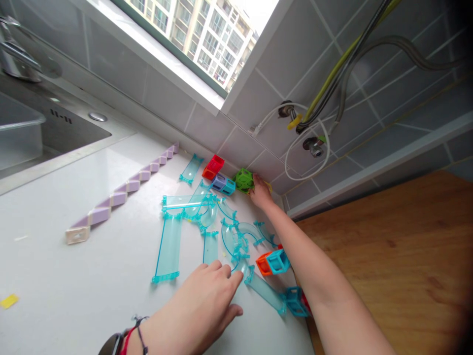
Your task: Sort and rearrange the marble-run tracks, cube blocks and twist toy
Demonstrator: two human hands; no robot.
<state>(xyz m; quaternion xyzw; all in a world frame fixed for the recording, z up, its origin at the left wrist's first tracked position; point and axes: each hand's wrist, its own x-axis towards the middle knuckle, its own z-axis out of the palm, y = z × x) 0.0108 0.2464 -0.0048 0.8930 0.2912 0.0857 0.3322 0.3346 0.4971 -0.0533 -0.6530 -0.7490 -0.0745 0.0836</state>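
My right hand (pixel 261 192) reaches to the wall side of the counter, its fingers on a green lattice block (pixel 244 180). Beside that block lie a purple block (pixel 219 183) joined to a blue one and a red block (pixel 213 167). My left hand (pixel 207 301), with a watch and cords at the wrist, is over the counter with fingers loosely curved and thumb apart, nothing visible in it. Clear teal track pieces (pixel 168 249) lie spread in front of it. An orange block (pixel 263 265) and a blue block (pixel 278 261) sit near my right forearm.
A purple and cream folded strip (pixel 117 198) lies on the white counter (pixel 48 276). A sink (pixel 74 125) with a faucet (pixel 18 56) is at the left. Cables and a valve (pixel 314 146) hang at the tiled wall. A yellow piece (pixel 9 301) lies far left.
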